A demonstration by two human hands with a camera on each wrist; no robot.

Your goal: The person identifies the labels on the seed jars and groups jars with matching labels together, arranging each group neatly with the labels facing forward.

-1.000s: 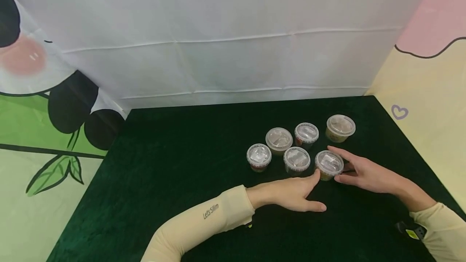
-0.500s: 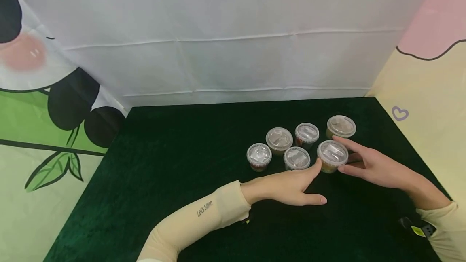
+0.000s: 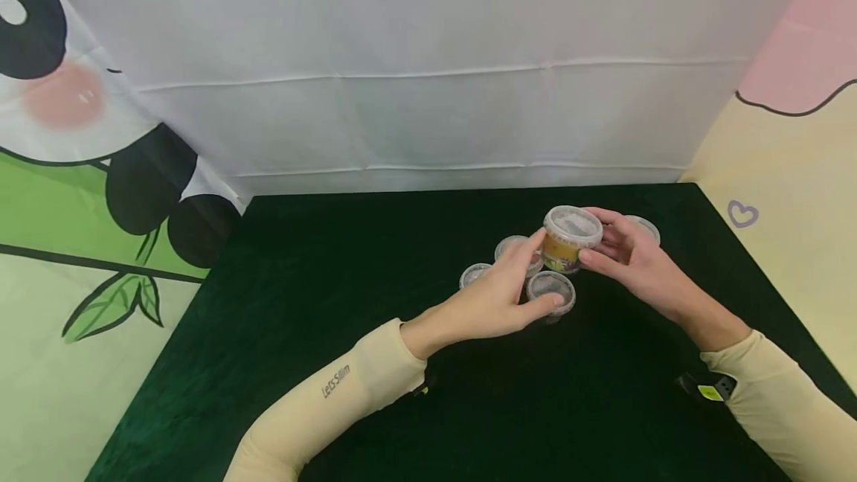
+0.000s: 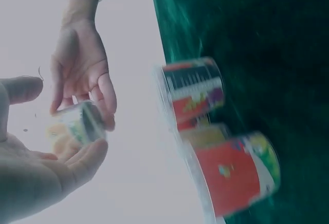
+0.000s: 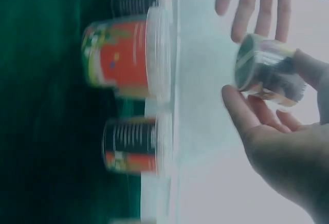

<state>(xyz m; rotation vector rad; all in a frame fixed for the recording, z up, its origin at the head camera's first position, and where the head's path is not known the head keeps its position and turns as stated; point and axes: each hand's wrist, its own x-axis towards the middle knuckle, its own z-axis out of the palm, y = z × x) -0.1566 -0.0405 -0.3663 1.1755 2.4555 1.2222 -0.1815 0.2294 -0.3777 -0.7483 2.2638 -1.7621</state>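
A small round plastic tub (image 3: 562, 250) with a clear lid and yellow label is up in the air over the other tubs. My right hand (image 3: 643, 262) grips it from the right, thumb in front and fingers behind, as the right wrist view of the tub (image 5: 270, 72) also shows. On its left side, the extended fingertips of my left hand (image 3: 482, 307) touch the wall; that thumb points right, over a lidded tub (image 3: 552, 287) standing on the table. In the left wrist view the raised tub (image 4: 77, 124) is blurred between both hands.
Further lidded tubs stand on the dark green cloth (image 3: 321, 303): one at left (image 3: 474, 272), one behind my left hand (image 3: 512, 244), and one (image 3: 646, 227) partly behind my right hand. Red labels show on a tub (image 5: 126, 54) in the right wrist view. A white cloth wall (image 3: 428, 125) rises behind.
The yellow-labelled tub has risen off the table and moved left and away from me, between both hands. It now hides a tub at the back of the group.
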